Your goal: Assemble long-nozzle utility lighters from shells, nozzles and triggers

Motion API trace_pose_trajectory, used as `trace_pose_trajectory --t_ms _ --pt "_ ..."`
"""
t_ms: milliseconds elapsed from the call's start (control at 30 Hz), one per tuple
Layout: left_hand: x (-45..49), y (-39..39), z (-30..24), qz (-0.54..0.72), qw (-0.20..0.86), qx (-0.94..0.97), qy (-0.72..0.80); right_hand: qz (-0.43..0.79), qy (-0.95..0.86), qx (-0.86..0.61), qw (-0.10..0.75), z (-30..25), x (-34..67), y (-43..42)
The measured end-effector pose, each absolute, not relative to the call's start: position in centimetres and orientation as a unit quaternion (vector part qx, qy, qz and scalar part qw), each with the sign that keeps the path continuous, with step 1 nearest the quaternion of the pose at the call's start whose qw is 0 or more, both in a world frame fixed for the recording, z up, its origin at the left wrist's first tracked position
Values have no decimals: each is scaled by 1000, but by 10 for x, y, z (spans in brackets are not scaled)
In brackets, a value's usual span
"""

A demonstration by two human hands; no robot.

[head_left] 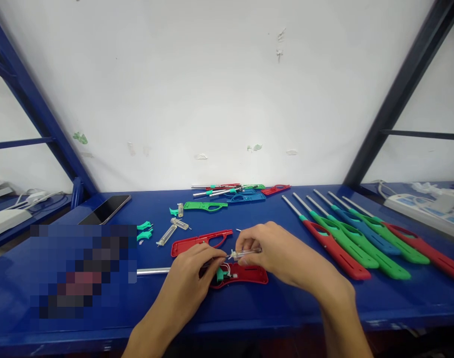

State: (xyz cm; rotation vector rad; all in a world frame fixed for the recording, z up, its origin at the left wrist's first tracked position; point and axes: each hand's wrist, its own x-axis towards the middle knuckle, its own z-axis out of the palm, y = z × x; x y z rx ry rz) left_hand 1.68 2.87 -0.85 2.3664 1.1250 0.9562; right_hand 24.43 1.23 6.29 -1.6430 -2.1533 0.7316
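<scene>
A small clear plastic fuel tank (248, 253) with a whitish fitting at its left end is gripped by my right hand (273, 251), fingers closed round it. My left hand (191, 271) pinches with fingertips right beside that fitting; what lies between them is too small to make out. Beneath both hands lies an open red lighter half-shell (254, 274) holding a green trigger piece (221, 274) and pale wires. A metal tube (152, 271) sticks out left of my left hand. Just behind, another red half-shell (202, 242) lies on the blue table.
Several whole long lighters (334, 251) lie in a row at the right. Clear tanks (167, 235), green triggers (144, 231) and a green half-shell (206, 206) lie beyond my hands. More lighter parts (245, 196) are heaped by the wall. A phone (105, 210) lies at the left.
</scene>
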Motion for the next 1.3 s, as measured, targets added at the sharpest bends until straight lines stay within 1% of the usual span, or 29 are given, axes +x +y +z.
trace_pose_trajectory --t_ms 467,1300 --pt "18 26 -6 338 166 836 399 220 -769 -581 153 65 239 10" --pt "19 22 -4 353 148 836 392 197 -797 -548 159 66 235 15"
